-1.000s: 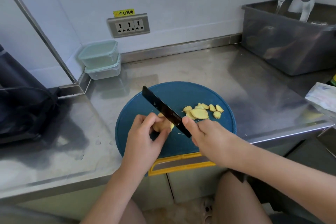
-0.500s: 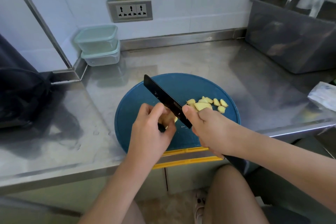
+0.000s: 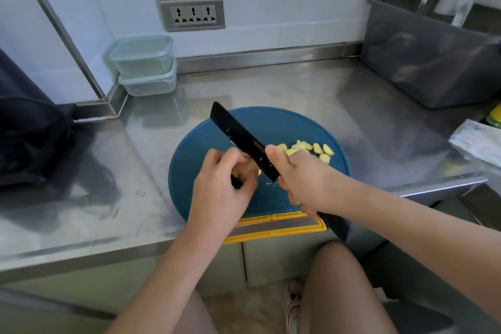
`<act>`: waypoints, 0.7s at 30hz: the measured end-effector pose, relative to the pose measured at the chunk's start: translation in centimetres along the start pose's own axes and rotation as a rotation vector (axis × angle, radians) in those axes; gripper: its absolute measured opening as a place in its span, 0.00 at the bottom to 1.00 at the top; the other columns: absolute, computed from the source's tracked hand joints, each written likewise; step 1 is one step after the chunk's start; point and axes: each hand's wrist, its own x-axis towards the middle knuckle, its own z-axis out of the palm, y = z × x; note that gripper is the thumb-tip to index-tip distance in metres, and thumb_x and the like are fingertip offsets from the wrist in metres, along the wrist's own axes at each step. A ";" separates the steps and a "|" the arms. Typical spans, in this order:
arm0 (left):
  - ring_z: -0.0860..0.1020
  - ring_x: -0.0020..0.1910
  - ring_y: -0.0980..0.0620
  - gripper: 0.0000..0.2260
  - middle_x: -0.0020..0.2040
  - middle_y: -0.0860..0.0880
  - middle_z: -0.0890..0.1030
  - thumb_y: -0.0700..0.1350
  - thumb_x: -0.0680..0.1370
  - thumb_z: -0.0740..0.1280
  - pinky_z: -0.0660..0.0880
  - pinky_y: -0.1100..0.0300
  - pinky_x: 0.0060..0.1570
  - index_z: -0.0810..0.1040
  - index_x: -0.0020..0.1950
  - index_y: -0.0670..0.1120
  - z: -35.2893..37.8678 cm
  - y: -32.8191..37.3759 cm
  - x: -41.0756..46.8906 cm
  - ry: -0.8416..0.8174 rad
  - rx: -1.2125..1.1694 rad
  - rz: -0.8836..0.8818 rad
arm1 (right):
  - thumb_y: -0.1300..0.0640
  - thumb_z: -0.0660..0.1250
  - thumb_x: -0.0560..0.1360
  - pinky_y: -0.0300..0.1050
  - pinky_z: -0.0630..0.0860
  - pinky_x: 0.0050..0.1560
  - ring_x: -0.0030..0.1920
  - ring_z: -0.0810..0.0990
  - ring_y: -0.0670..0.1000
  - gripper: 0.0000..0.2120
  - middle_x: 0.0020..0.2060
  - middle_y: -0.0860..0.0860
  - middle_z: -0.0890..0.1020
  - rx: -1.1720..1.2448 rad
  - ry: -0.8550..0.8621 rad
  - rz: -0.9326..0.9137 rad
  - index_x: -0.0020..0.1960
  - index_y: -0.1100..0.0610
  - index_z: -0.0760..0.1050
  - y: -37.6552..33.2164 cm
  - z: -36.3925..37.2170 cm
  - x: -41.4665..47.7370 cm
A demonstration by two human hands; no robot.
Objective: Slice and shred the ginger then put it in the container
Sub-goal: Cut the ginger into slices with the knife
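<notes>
Ginger chunk (image 3: 245, 168) sits on the near-left part of the blue cutting board (image 3: 298, 122), mostly hidden under the left hand (image 3: 225, 184), whose fingers curl over it and pinch it down, I'd say so it can't roll under the blade. The right hand (image 3: 303, 176) is wrapped round the handle of the black knife (image 3: 238, 138), with the forefinger up along the side of the blade, probably for steering. The blade angles away to the far left, its heel right against the chunk. Cut slices (image 3: 311, 148) pile up on the board's right side, out of the cutting path. Two stacked lidded containers (image 3: 143, 62) wait by the back wall on the steel counter (image 3: 271, 84), well apart from the board. Looks like mid-slicing to me, with no shredding yet.
</notes>
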 end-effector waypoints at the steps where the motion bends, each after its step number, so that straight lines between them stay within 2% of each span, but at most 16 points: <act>1: 0.71 0.35 0.60 0.08 0.40 0.52 0.70 0.45 0.71 0.73 0.67 0.78 0.39 0.76 0.44 0.47 0.0 0.0 -0.1 0.006 0.000 0.002 | 0.38 0.41 0.78 0.40 0.63 0.29 0.27 0.65 0.48 0.26 0.28 0.52 0.67 0.003 0.007 -0.008 0.34 0.55 0.62 0.2 0.1 -0.2; 3: 0.71 0.36 0.60 0.08 0.40 0.52 0.70 0.46 0.71 0.73 0.66 0.77 0.38 0.76 0.45 0.46 -0.1 0.1 -0.2 0.008 0.003 0.003 | 0.36 0.40 0.77 0.39 0.62 0.29 0.27 0.65 0.47 0.27 0.28 0.52 0.67 0.008 0.006 -0.014 0.34 0.55 0.62 0.6 0.2 -0.4; 6: 0.72 0.38 0.59 0.09 0.42 0.52 0.72 0.47 0.71 0.73 0.67 0.76 0.37 0.76 0.48 0.47 -0.1 0.2 -0.1 -0.017 0.007 -0.020 | 0.35 0.42 0.77 0.43 0.64 0.30 0.26 0.65 0.49 0.28 0.27 0.54 0.67 0.069 -0.019 0.035 0.34 0.56 0.62 1.8 -0.3 -1.2; 10: 0.76 0.49 0.58 0.18 0.51 0.53 0.77 0.48 0.69 0.75 0.73 0.71 0.46 0.76 0.57 0.49 0.2 0.1 0.0 -0.011 -0.095 -0.128 | 0.34 0.44 0.76 0.43 0.68 0.25 0.23 0.68 0.51 0.30 0.26 0.56 0.70 0.072 -0.053 0.114 0.34 0.59 0.64 2.5 -0.4 -2.2; 15: 0.77 0.46 0.60 0.17 0.51 0.53 0.79 0.50 0.69 0.75 0.72 0.75 0.42 0.77 0.56 0.50 0.3 0.1 0.0 -0.018 -0.115 -0.198 | 0.35 0.43 0.76 0.42 0.68 0.24 0.23 0.70 0.54 0.30 0.28 0.58 0.70 0.052 -0.072 0.143 0.35 0.60 0.64 1.7 -0.2 -2.1; 21: 0.77 0.46 0.57 0.17 0.49 0.53 0.79 0.49 0.69 0.75 0.71 0.74 0.40 0.77 0.55 0.48 0.3 0.2 0.1 -0.001 -0.104 -0.234 | 0.38 0.44 0.79 0.42 0.70 0.29 0.21 0.68 0.49 0.28 0.26 0.53 0.68 0.018 -0.024 0.124 0.32 0.58 0.63 0.6 -0.2 -2.7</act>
